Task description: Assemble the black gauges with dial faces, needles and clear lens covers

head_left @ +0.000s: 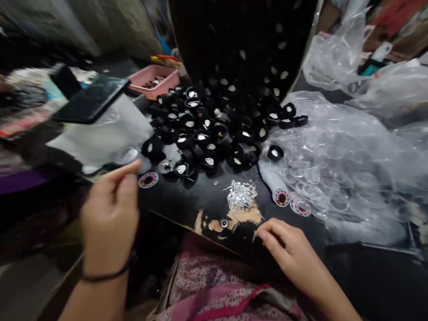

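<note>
My left hand (110, 209), blurred, is raised at the left, thumb and forefinger close together; what they hold, if anything, cannot be made out. A clear round piece (129, 156) and a printed ring disc (148, 179) lie by its fingertips. My right hand (281, 240) pinches a small thin silvery piece (254, 237) low over the black table (187, 200). Left of that hand sits a small round metal part (224, 223). A heap of thin silvery pieces (241, 195) lies just beyond. Many black round cases (209, 162) with white tags are piled farther back.
Clear bags of transparent rings (337, 178) cover the right side, beside a stack of printed discs (281, 197). A pink tray (155, 81) and a dark phone-like slab (92, 99) stand back left. A large black container (244, 40) rises behind the pile.
</note>
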Demonstrator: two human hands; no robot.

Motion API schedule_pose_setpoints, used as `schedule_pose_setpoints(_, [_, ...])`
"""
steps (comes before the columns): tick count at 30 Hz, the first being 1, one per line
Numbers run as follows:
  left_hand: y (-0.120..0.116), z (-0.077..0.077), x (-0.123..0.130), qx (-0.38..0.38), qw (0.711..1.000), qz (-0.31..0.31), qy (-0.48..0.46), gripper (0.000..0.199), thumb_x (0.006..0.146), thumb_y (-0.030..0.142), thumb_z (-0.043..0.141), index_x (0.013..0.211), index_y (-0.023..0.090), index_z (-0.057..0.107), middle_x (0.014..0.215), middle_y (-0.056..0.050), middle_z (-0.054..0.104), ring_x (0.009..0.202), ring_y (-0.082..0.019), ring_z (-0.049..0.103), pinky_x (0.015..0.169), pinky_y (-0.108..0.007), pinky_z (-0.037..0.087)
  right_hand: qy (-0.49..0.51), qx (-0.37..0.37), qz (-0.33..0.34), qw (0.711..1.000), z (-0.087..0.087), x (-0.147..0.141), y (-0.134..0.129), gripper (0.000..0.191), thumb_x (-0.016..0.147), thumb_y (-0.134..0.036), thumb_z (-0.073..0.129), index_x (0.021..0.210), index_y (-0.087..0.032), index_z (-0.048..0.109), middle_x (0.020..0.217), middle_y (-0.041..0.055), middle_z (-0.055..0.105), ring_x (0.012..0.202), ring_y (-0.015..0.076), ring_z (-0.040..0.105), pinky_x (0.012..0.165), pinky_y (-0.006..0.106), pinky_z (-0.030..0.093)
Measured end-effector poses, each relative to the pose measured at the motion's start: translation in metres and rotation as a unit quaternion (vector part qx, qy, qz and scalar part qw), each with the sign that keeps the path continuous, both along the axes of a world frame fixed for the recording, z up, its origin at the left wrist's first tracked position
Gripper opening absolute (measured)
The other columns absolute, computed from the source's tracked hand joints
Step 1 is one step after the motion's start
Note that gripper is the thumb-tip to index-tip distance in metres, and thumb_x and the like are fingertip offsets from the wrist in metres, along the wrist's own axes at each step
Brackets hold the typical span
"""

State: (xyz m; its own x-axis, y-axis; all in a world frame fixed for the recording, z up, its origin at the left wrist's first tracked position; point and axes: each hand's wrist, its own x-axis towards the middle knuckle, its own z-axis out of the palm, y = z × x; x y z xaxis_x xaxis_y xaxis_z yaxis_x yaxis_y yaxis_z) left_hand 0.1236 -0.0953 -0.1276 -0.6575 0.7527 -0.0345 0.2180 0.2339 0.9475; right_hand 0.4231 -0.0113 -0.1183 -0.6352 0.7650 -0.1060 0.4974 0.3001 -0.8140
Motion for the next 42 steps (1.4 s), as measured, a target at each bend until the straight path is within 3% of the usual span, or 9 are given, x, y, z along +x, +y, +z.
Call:
schedule_pose_setpoints(2, [0.035,-0.007,-0.018,-0.027,0.977,-0.012,0.211,0.059,0.093,0.043,0.062,0.146,0.021,0.047,0.163,-0.006,0.036,0.151,-0.036,0.025,0.124,-0.048,0.015,0.004,-0.006,0.027,1.000,0.002,-0.007,-0.002,0.022,0.100,-0.029,0.050,0.084,-0.023,0.065,0.080,0.0000,0.070,0.075,0.0170,0.063,0.071,0.030,0.043])
schedule_pose_setpoints(5, [0.071,-0.032,-0.021,-0.042,0.963,-0.055,0.262,0.064,0.083,0.040,0.073,0.138,0.013,0.056,0.159,-0.019,0.042,0.149,-0.040,0.029,0.122,-0.051,0.016,-0.004,-0.013,0.052,0.999,0.005,-0.011,-0.007,0.019,0.098,-0.027,0.052,0.085,-0.023,0.065,0.081,-0.0004,0.070,0.077,0.0175,0.062,0.071,0.030,0.042])
schedule_pose_setpoints(9, [0.083,-0.057,-0.001,-0.027,0.952,-0.082,0.293,0.058,0.084,0.043,0.071,0.134,0.017,0.058,0.150,-0.019,0.052,0.145,-0.039,0.037,0.119,-0.055,0.021,-0.031,-0.014,0.024,0.999,0.000,-0.007,-0.011,0.020,0.099,-0.027,0.051,0.085,-0.022,0.065,0.081,0.0002,0.070,0.076,0.0180,0.062,0.071,0.031,0.042])
schedule_pose_setpoints(17, [0.064,-0.038,0.034,0.011,0.950,-0.131,0.284,0.050,0.083,0.048,0.072,0.127,0.024,0.066,0.151,-0.014,0.052,0.144,-0.036,0.039,0.121,-0.050,0.021,0.007,-0.034,-0.013,0.999,0.002,-0.011,-0.005,0.018,0.098,-0.029,0.052,0.092,-0.022,0.067,0.083,0.0011,0.070,0.076,0.0166,0.062,0.071,0.029,0.043])
schedule_pose_setpoints(22, [0.023,-0.027,0.089,-0.009,0.975,-0.218,-0.033,0.053,0.067,0.039,0.087,0.119,0.034,0.073,0.128,-0.006,0.071,0.128,-0.037,0.058,0.119,-0.049,0.030,0.099,-0.134,-0.067,0.984,0.003,-0.013,-0.006,0.028,0.093,-0.041,0.061,0.113,-0.021,0.064,0.085,-0.0011,0.067,0.073,0.0125,0.060,0.067,0.024,0.047])
schedule_pose_setpoints(26, [0.012,-0.033,0.123,-0.076,0.906,-0.199,-0.366,0.044,0.073,0.038,0.084,0.115,0.032,0.074,0.126,-0.006,0.073,0.121,-0.033,0.065,0.103,-0.042,0.053,0.101,-0.134,-0.047,0.985,0.000,-0.001,0.009,0.023,0.094,-0.041,0.062,0.105,-0.022,0.067,0.086,-0.0012,0.069,0.078,0.0127,0.064,0.072,0.024,0.050])
schedule_pose_setpoints(28, [0.015,-0.034,0.131,-0.073,0.874,-0.159,-0.453,0.036,0.077,0.037,0.081,0.111,0.030,0.074,0.123,-0.006,0.074,0.116,-0.029,0.068,0.096,-0.037,0.058,0.045,-0.054,-0.063,0.996,-0.002,0.009,0.025,0.022,0.094,-0.038,0.063,0.108,-0.022,0.069,0.094,0.0016,0.069,0.088,0.0157,0.065,0.082,0.030,0.052])
schedule_pose_setpoints(32, [0.021,-0.029,0.138,-0.059,0.854,-0.127,-0.502,0.036,0.080,0.030,0.080,0.116,0.029,0.072,0.120,-0.005,0.075,0.107,-0.023,0.071,0.090,-0.030,0.060,-0.146,0.139,-0.155,0.967,-0.015,0.024,0.059,0.036,0.086,-0.021,0.072,0.121,-0.019,0.065,0.116,0.0112,0.063,0.111,0.0275,0.060,0.102,0.049,0.044])
schedule_pose_setpoints(42, [0.028,-0.019,0.143,-0.023,0.819,-0.101,-0.564,0.023,0.092,0.042,0.065,0.105,0.024,0.074,0.108,-0.007,0.079,0.101,-0.020,0.072,0.082,-0.026,0.061,0.000,0.069,-0.230,0.971,-0.022,0.038,0.072,0.014,0.090,-0.028,0.060,0.088,-0.018,0.068,0.087,0.0032,0.067,0.070,0.0140,0.060,0.067,0.029,0.048])
